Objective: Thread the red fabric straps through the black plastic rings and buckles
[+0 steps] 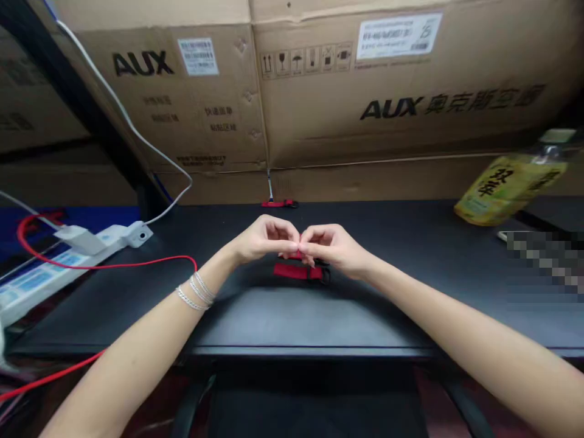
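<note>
AUX cartons (255, 91) are standing beyond the black desk (410, 243); the left hand (264, 238) and right hand (331, 249) are pinching a red strap (294, 271).

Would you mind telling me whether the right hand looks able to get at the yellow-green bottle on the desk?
Probably yes: the right hand would first have to release the red strap it pinches, but no object shows between it and the bottle.

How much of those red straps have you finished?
It's hard to tell, but one red strap looks done, lying by the cardboard box. In hand: the left hand and right hand pinch a red piece in their fingers. Left: a red strap with a black buckle lies below them.
</note>
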Demonstrator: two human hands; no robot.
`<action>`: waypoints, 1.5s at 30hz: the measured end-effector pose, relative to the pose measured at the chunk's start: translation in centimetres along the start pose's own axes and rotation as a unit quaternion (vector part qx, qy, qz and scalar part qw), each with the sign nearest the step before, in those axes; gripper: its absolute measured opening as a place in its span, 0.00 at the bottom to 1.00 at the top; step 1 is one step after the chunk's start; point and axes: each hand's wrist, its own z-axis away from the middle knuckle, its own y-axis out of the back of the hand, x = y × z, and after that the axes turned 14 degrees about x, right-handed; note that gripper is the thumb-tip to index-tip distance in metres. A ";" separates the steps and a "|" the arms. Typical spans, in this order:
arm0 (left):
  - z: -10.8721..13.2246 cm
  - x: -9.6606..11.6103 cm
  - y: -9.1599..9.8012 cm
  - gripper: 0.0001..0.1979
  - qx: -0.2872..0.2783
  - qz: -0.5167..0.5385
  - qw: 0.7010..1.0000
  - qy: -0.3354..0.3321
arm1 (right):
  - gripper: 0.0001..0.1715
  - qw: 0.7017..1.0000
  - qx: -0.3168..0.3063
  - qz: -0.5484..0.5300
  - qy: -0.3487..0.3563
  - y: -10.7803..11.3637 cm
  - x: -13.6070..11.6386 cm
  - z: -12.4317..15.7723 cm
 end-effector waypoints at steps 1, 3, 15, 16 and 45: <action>0.0 0.0 0.0 0.14 0.003 0.003 1.000 -0.002 | 0.19 1.000 0.002 -0.004 0.002 0.0 0.0 0.0; 0.0 -0.1 0.0 0.15 0.005 0.010 1.000 -0.007 | 0.18 1.000 0.008 -0.010 0.010 0.0 -0.1 -0.1; 0.0 -0.4 0.2 0.13 -0.011 0.031 0.999 0.006 | 0.18 0.999 0.024 -0.013 0.023 -0.1 -0.4 -0.1; 0.0 -0.4 0.2 0.13 -0.011 0.033 0.999 0.005 | 0.18 0.999 0.025 -0.012 0.025 -0.1 -0.4 -0.1; -0.2 -0.6 0.0 0.15 0.023 0.022 0.999 0.017 | 0.19 0.990 0.083 0.047 0.105 -0.4 -0.1 0.1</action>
